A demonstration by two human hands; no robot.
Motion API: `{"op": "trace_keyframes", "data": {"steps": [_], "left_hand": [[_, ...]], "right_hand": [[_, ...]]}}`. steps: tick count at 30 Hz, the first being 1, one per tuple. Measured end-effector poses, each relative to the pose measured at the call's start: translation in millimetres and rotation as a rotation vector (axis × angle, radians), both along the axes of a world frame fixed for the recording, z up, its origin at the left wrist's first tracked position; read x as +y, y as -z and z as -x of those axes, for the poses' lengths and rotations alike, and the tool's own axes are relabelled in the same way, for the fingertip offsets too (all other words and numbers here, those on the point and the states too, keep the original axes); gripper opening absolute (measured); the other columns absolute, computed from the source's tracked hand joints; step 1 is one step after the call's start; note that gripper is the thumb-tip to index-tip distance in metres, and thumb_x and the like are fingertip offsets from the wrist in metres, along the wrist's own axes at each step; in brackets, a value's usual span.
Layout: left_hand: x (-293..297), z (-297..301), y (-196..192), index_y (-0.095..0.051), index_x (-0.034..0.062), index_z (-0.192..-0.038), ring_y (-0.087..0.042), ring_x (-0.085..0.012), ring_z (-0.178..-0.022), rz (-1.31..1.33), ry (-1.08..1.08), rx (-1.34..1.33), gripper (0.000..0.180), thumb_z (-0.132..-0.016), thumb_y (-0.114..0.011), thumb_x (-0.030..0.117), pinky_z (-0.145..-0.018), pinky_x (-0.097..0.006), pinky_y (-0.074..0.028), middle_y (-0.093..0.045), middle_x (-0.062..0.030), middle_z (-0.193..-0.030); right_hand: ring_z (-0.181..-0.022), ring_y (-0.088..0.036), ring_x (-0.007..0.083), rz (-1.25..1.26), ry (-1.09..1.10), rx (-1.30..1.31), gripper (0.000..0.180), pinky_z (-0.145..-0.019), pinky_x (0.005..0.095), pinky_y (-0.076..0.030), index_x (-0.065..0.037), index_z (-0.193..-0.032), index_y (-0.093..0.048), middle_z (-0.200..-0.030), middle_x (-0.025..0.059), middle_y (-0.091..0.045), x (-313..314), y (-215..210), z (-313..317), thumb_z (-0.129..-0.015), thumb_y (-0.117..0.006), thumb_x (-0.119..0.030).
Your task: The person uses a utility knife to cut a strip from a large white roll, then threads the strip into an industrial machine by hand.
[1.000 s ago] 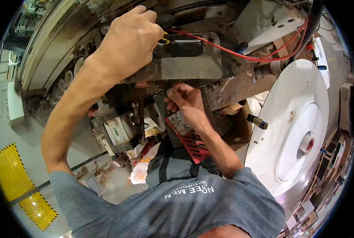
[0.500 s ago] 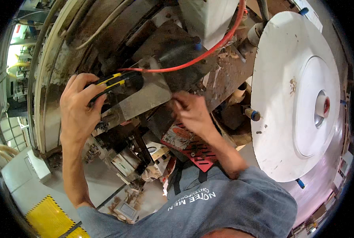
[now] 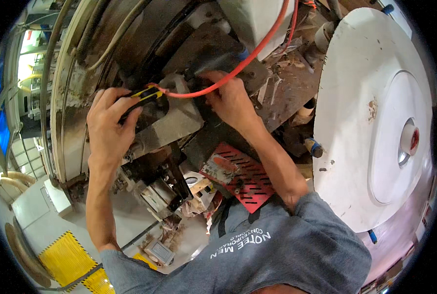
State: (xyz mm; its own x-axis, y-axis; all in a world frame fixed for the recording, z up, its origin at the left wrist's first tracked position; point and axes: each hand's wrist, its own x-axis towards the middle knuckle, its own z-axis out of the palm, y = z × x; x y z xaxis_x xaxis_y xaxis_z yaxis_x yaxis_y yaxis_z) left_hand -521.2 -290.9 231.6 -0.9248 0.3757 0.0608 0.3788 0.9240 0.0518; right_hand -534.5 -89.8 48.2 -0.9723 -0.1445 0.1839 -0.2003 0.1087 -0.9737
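My left hand (image 3: 111,122) is closed around a slim black-and-yellow hand tool (image 3: 147,94). Its far end meets the red hose (image 3: 199,93), which curves up and right. Just beyond that end lies a dusty grey metal bracket (image 3: 179,117), part of the machine. My right hand (image 3: 230,100) reaches in at the bracket's right side, under the hose. Its index finger and thumb are spread apart beside a dark machine part, and I make out nothing held between them. The dark surroundings partly hide those fingertips.
A large white disc (image 3: 346,122) with a hub stands close on the right. Below my hands are a red slotted plate (image 3: 248,181) and a greasy mechanism (image 3: 159,196). Cables (image 3: 125,34) run along the frame at upper left. Yellow floor panels (image 3: 67,257) show at lower left.
My right hand has moved up and away from me, from the bracket's lower right corner to its upper right side. My left hand has shifted slightly right with the tool.
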Motion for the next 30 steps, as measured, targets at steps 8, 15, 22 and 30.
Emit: {"op": "trace_keyframes", "data": {"steps": [8,15,22,30], "left_hand": [[-31,-12,-11,-0.069,0.0021,-0.088,-0.063,-0.0343,-0.089,0.013,0.074,0.045,0.021,-0.069,-0.078,0.005,-0.078,-0.041,-0.050,-0.065,-0.0129,-0.093],[-70,-24,-17,-0.068,0.0033,-0.087,-0.061,-0.0341,-0.085,-0.110,0.110,0.165,0.016,-0.074,-0.074,0.009,-0.076,-0.042,-0.048,-0.062,-0.0124,-0.084],[-80,-17,-1,-0.068,0.0054,-0.083,-0.062,-0.0346,-0.089,-0.048,0.121,0.160,0.014,-0.074,-0.074,0.013,-0.080,-0.044,-0.049,-0.064,-0.0131,-0.085],[-81,-8,5,-0.069,0.0060,-0.084,-0.062,-0.0346,-0.089,-0.065,0.154,0.132,0.014,-0.074,-0.074,0.014,-0.080,-0.045,-0.050,-0.064,-0.0133,-0.085]], "right_hand": [[-0.066,-0.060,0.0153,0.063,-0.231,-0.510,0.030,-0.064,0.0332,-0.049,0.005,-0.106,-0.065,-0.081,0.0080,-0.066,-11,-35,-60,-0.093,-0.062,-0.022],[-0.067,-0.058,0.0132,0.139,-0.255,-0.396,0.035,-0.062,0.0306,-0.048,0.003,-0.106,-0.066,-0.084,0.0068,-0.064,-70,-27,-94,-0.096,-0.064,-0.030],[-0.051,-0.059,0.0095,0.278,-0.107,-0.573,0.027,-0.044,0.0234,-0.046,0.003,-0.096,-0.068,-0.082,0.0085,-0.070,-91,-27,-109,-0.101,-0.058,-0.022],[-0.054,-0.062,0.0117,0.298,-0.116,-0.554,0.025,-0.045,0.0247,-0.048,0.002,-0.098,-0.064,-0.079,0.0086,-0.069,-96,-24,-113,-0.102,-0.054,-0.020]]}}
